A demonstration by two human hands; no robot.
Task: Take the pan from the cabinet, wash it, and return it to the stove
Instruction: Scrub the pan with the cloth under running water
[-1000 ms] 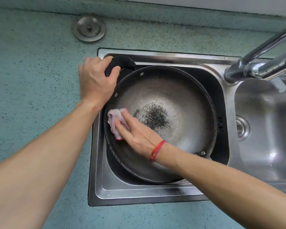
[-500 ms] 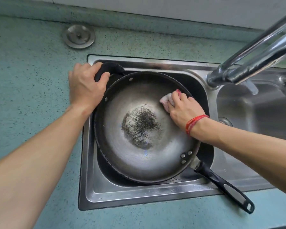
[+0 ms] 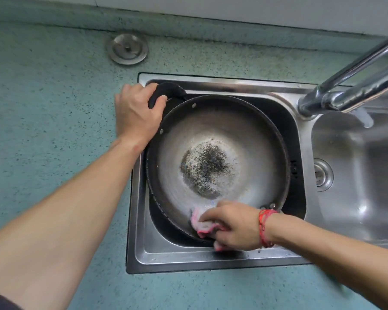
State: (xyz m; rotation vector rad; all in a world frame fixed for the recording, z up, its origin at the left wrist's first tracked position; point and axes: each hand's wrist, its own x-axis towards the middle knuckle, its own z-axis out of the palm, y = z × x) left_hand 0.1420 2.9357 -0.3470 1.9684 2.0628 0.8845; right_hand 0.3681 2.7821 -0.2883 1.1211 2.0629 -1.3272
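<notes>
A dark round pan [image 3: 244, 139] with a worn grey inside and a black speckled patch at its centre lies in the left basin of the steel sink [image 3: 177, 253]. My left hand [image 3: 137, 115] grips the pan's black helper handle [image 3: 166, 89] at the upper left. My right hand [image 3: 233, 224] holds a pink-and-white cloth [image 3: 202, 222] pressed on the pan's near rim. The long handle is hidden behind my right forearm.
A chrome faucet [image 3: 349, 86] reaches in from the upper right. The right basin [image 3: 367, 175] has a drain strainer [image 3: 321, 174]. A round metal cover [image 3: 127, 48] sits on the teal speckled countertop [image 3: 43, 108] behind the sink.
My right hand with the cloth moved from the pan's left side to its far right wall, then to the near rim. My left hand kept its hold on the helper handle.
</notes>
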